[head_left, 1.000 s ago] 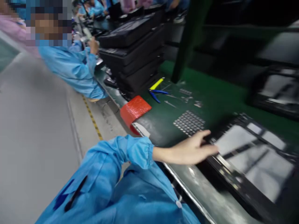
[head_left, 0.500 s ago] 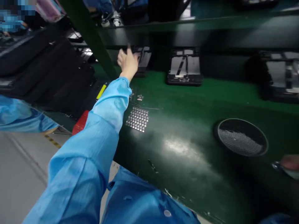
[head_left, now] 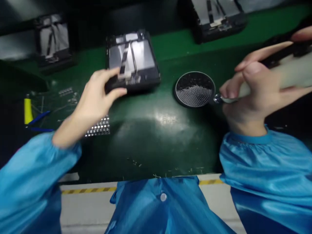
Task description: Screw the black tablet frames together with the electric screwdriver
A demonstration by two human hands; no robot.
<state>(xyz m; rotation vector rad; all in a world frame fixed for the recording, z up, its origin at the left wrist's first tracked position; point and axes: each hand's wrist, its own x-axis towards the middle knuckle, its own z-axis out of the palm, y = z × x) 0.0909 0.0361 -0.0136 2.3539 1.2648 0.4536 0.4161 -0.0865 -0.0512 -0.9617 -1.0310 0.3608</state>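
Note:
My left hand (head_left: pixel 94 97) grips the near left corner of a black framed device panel (head_left: pixel 133 61) that lies on the green belt (head_left: pixel 156 130), thumb under its edge. My right hand (head_left: pixel 253 94) is closed around a pale, handheld tool (head_left: pixel 280 78) with a metal tip, raised at the right of the view. A round black dish (head_left: pixel 195 89) with tiny parts sits just left of that tool's tip. Both arms wear blue sleeves.
A sheet of small silver pieces (head_left: pixel 98 127) lies under my left wrist. A yellow tool (head_left: pixel 27 110) and blue-handled pliers (head_left: pixel 39 117) lie at the far left. More black panels stand at the back left (head_left: pixel 52 40) and back right (head_left: pixel 216 16).
The view swung from the left side to straight ahead. My left hand reached to the far panel, took hold of it and brought it nearer. My right hand with the tool came into view.

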